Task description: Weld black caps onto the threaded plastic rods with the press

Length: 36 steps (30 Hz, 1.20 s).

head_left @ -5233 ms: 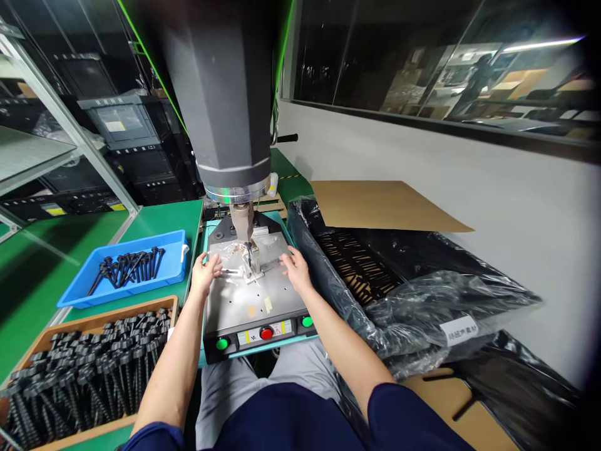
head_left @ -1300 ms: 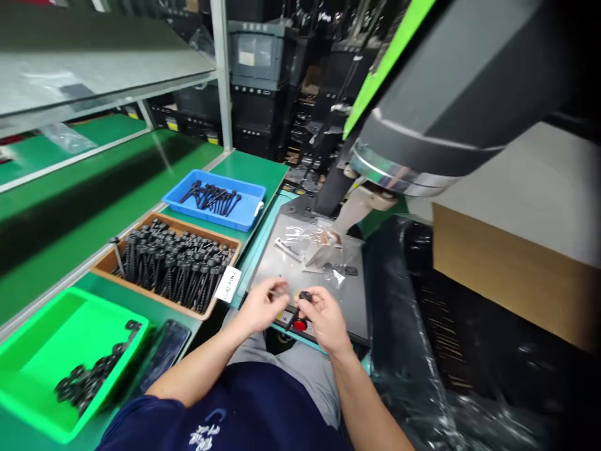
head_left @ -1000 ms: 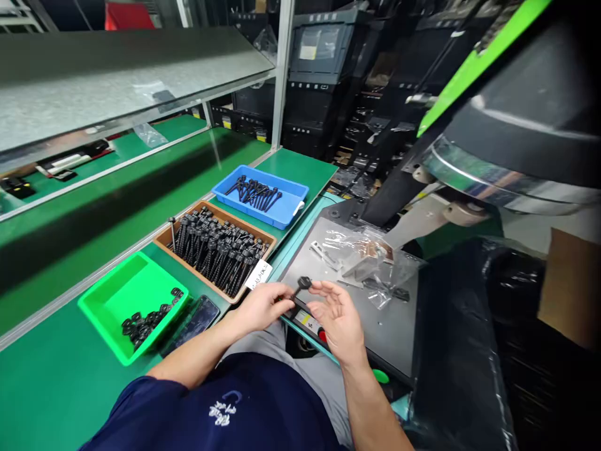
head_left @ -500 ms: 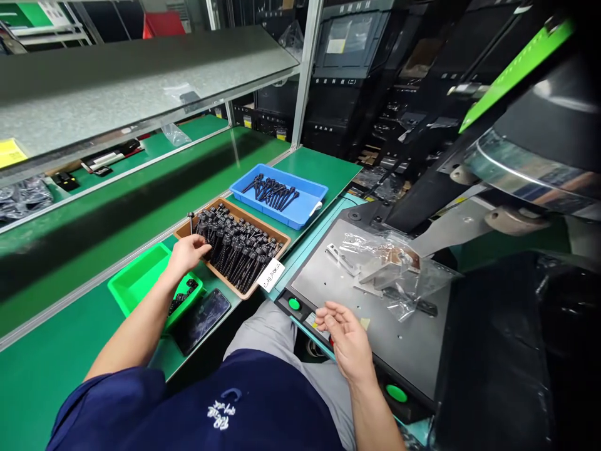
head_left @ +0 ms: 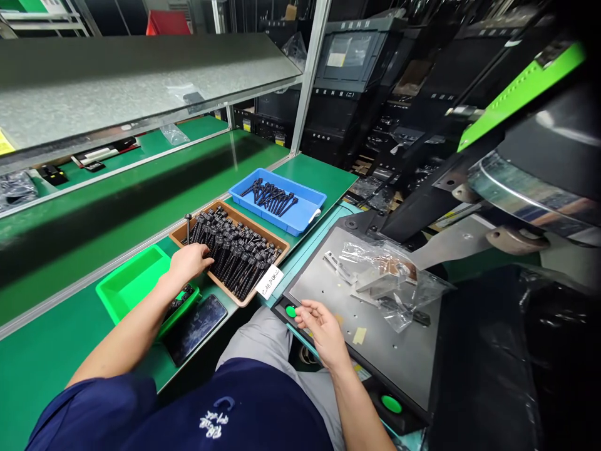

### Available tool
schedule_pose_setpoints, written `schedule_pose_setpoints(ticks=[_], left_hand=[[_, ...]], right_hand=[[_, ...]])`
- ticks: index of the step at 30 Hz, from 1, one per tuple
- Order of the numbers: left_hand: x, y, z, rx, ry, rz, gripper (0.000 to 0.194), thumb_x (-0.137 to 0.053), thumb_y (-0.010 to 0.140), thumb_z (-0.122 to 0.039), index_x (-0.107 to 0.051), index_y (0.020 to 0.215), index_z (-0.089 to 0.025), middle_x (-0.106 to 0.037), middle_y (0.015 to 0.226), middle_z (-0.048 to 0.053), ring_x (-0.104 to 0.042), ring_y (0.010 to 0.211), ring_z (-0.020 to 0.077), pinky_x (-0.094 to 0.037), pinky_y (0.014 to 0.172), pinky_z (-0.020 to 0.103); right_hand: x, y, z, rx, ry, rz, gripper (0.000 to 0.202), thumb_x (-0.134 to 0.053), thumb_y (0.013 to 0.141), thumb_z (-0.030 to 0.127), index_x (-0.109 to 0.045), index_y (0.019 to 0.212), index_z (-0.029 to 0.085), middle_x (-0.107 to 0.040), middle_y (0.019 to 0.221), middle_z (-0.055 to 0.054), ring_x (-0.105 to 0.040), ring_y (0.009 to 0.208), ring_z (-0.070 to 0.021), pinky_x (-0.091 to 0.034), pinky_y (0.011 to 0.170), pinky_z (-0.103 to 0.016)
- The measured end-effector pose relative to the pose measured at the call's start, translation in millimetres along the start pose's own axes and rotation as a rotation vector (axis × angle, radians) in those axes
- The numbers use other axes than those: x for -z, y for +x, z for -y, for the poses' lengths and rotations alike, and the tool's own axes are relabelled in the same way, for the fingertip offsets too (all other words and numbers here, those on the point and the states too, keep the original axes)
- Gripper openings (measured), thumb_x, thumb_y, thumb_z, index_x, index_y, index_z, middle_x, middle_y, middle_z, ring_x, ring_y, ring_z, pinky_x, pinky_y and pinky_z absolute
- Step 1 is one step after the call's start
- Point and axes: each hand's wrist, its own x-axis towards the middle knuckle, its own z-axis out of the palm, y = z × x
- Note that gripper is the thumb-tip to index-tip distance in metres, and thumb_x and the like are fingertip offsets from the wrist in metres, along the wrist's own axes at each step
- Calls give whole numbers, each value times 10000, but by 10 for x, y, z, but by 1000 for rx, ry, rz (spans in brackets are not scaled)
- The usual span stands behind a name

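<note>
My left hand reaches over the near-left edge of a brown tray heaped with black bolt-like parts, their heads up and shafts ridged. Its fingertips are pinched together against the nearest parts; whatever lies between them is hidden. My right hand hovers by a green button at the front corner of a grey machine plate. Its fingers are loosely bent and apart from the thumb, with nothing visible in them. Below my left forearm sits a green bin with a few small black parts inside.
A blue tray of similar black parts stands behind the brown one. A phone lies by the bench edge. On the plate, clear plastic covers a metal fixture. A second green button sits at front right. The machine head overhangs at right.
My right hand has moved left, closer to the green button. My left hand has shifted slightly and stays at the brown tray. The view has turned a little.
</note>
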Motion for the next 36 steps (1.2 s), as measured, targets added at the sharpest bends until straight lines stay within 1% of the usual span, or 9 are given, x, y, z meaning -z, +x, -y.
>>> schedule_pose_setpoints(ticks=[5,10,15,19,22,25,28,31,36], left_hand=[[33,-210,202,65,-231,-72,340,-590,749,-494,-718,858,-198,-742,883,91,-669,798,264,-489,715,329],[35,-362,324,207,-733,137,451,-679,628,-606,-682,779,-181,-739,772,68,-698,740,262,-555,708,352],[-40,-668,68,376,-1156,215,627,-835,500,-519,-691,1012,-186,-748,1044,99,-717,943,292,-562,906,395],[-455,-1066,-290,566,-1371,159,624,-839,539,-401,-643,1097,-202,-673,1240,122,-652,1126,312,-545,971,418],[-763,-1235,-480,706,-1471,102,593,-758,670,-364,-562,1202,-191,-597,1341,160,-618,1183,318,-537,989,444],[-899,-1208,-608,729,-1485,-14,649,-666,779,-361,-437,1368,-209,-500,1447,160,-560,1260,305,-465,1071,461],[-923,-1055,-682,667,-1478,-148,731,-628,817,-351,-320,1465,-215,-436,1505,140,-444,1370,271,-348,1156,445],[-945,-871,-690,553,-1458,-250,667,-618,824,-364,-375,1429,-220,-475,1476,109,-391,1407,250,-304,1180,421],[-1045,-646,-639,372,-1316,-380,492,-554,848,-412,-475,1288,-206,-617,1264,98,-586,1210,248,-444,1084,393]], right_hand=[[-25,492,186,58,-6,-69,479,-786,715,496,-626,1008,152,-704,856,-67,-662,704,-169,-557,621,-297],[-55,1431,486,63,-36,-245,398,-725,777,400,-572,1055,161,-675,917,-52,-659,663,-128,-574,588,-247],[-138,2223,729,-38,-303,-384,380,-601,899,340,-513,1218,152,-658,1084,-96,-664,738,-104,-564,552,-167],[-201,2596,761,-187,-319,-329,396,-616,891,418,-592,1075,68,-690,847,-116,-669,592,-153,-589,490,-254],[-223,2782,735,-249,-366,-317,357,-662,858,376,-620,1004,53,-690,779,-113,-656,499,-167,-579,452,-280],[-250,2876,738,-265,-458,-336,298,-694,814,290,-638,999,63,-706,857,-143,-660,471,-185,-554,427,-279],[-291,2872,823,-245,-539,-354,278,-667,818,273,-648,1025,89,-710,986,-165,-683,495,-199,-543,441,-271],[-312,2792,992,-198,-591,-370,273,-651,824,284,-655,1026,100,-705,1037,-170,-693,506,-213,-537,457,-279],[-267,2583,1328,-148,-604,-403,247,-679,798,258,-656,984,97,-700,982,-153,-670,462,-203,-510,422,-277]])
